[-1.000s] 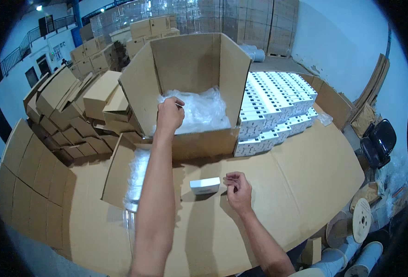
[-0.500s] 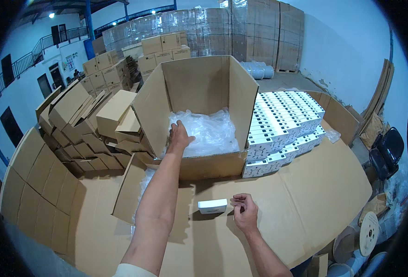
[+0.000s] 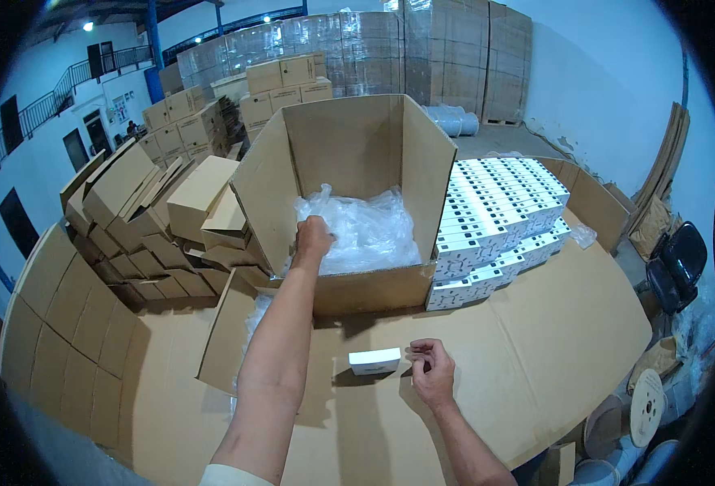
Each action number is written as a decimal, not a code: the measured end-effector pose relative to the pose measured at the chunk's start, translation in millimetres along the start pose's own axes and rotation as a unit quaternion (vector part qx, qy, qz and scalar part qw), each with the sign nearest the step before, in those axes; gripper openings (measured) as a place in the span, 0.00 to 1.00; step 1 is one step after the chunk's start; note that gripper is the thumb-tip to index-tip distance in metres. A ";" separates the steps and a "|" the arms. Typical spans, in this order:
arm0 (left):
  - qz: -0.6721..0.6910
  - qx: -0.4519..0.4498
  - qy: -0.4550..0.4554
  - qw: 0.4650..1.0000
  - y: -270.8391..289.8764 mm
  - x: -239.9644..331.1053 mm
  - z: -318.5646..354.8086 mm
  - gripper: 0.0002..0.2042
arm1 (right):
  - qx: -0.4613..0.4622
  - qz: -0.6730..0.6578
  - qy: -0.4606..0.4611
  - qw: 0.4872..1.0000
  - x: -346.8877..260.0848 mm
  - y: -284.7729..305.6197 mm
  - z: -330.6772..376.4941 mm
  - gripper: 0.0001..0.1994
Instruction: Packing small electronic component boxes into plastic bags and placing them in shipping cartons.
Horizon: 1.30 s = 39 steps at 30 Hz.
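Observation:
My left hand (image 3: 314, 236) reaches into a tall open cardboard box (image 3: 345, 146). Its fingers are bent and pressed into a heap of clear plastic bags (image 3: 366, 231), closed on a bag; the fingertips are partly hidden. On the cardboard-covered table (image 3: 527, 364) lies a small white box (image 3: 374, 361), just left of my right hand (image 3: 433, 374). That hand holds nothing, its fingers loosely curled with a gap between them and the thumb.
Stacked white boxes (image 3: 499, 219) stand right of the tall box. Folded brown cartons (image 3: 131, 211) pile up at the left. A low cardboard flap (image 3: 224, 332) with clear plastic behind it sits beside my left forearm. A black chair (image 3: 677, 267) is at the far right.
My left hand's fingers, stretched over the plastic bags before, have curled down into them. Part of the plastic now bulges higher beside the hand. My right hand stays almost still.

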State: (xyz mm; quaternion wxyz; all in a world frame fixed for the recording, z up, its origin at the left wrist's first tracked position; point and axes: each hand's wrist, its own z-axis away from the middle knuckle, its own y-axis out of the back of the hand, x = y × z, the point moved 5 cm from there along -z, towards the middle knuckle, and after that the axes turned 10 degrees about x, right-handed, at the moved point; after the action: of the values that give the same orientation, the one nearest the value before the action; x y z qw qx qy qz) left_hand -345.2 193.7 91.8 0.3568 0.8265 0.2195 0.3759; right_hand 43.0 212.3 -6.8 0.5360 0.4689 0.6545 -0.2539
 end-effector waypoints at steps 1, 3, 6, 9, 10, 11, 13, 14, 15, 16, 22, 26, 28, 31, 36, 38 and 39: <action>0.000 0.000 0.001 1.000 2.1 -1.2 -0.7 0.16 | -0.001 0.000 0.000 1.000 -0.5 -0.8 0.3 0.11; 0.001 -0.003 -0.027 1.000 5.8 2.7 -0.2 0.25 | 0.000 -0.007 -0.001 1.000 -0.9 -1.3 1.0 0.11; 0.047 -0.007 -0.007 0.999 8.6 9.2 6.4 0.37 | -0.001 -0.011 -0.002 1.000 1.4 -0.9 0.3 0.11; 0.046 -0.010 -0.006 0.999 11.2 13.4 7.5 0.42 | 0.005 -0.009 0.012 1.000 1.6 -1.7 -0.1 0.10; 0.046 -0.010 -0.006 0.999 10.7 16.9 6.8 0.42 | 0.005 -0.009 0.011 1.000 2.5 -2.1 0.0 0.10; 0.091 0.021 0.019 0.995 15.2 23.7 6.1 0.39 | 0.014 -0.008 0.010 1.000 3.7 -1.5 -0.5 0.11; 0.136 0.052 0.043 0.988 15.7 24.2 5.1 0.36 | 0.023 -0.005 0.008 1.000 5.6 -0.6 -1.1 0.12; 0.130 0.062 -0.005 0.990 14.6 18.0 2.3 0.33 | 0.025 -0.013 0.010 1.000 4.4 -2.0 -0.8 0.12; 0.125 0.071 -0.054 0.988 12.8 17.5 1.2 0.29 | 0.028 -0.019 0.011 0.999 4.4 -2.2 -1.1 0.12; 0.125 0.073 -0.054 0.988 8.4 14.3 -0.2 0.29 | 0.028 -0.020 0.012 0.999 4.9 -2.0 -1.5 0.12; 0.166 0.147 -0.077 0.972 14.3 10.7 -13.5 0.13 | 0.011 0.001 0.032 0.999 0.4 -1.8 0.4 0.10; 0.227 0.199 0.003 0.953 43.3 22.9 -25.6 0.12 | 0.010 0.001 0.018 1.000 6.4 1.1 0.2 0.10; 0.256 0.204 0.030 0.944 60.1 22.4 -34.6 0.13 | 0.008 -0.001 0.024 1.000 6.6 -2.1 1.9 0.10; 0.447 0.183 0.025 0.875 81.5 45.1 -19.7 0.12 | 0.022 -0.003 0.012 1.000 11.7 -0.8 1.1 0.12; 0.427 0.186 0.047 0.884 136.0 86.4 52.4 0.11 | 0.045 -0.052 0.019 0.997 14.3 1.4 0.4 0.10; 0.474 0.168 0.034 0.864 148.2 92.6 89.1 0.09 | 0.041 -0.089 0.001 0.995 14.0 -1.2 3.6 0.09; 0.478 0.158 0.039 0.863 147.5 100.1 108.1 0.09 | 0.045 -0.125 -0.010 0.991 15.6 1.9 3.4 0.09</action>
State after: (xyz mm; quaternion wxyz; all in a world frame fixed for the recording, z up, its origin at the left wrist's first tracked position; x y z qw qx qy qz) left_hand -184.9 115.2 199.6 -0.0112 0.8602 -0.1325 0.4923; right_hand 46.5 215.6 -22.0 0.4850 0.4045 0.6902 -0.3532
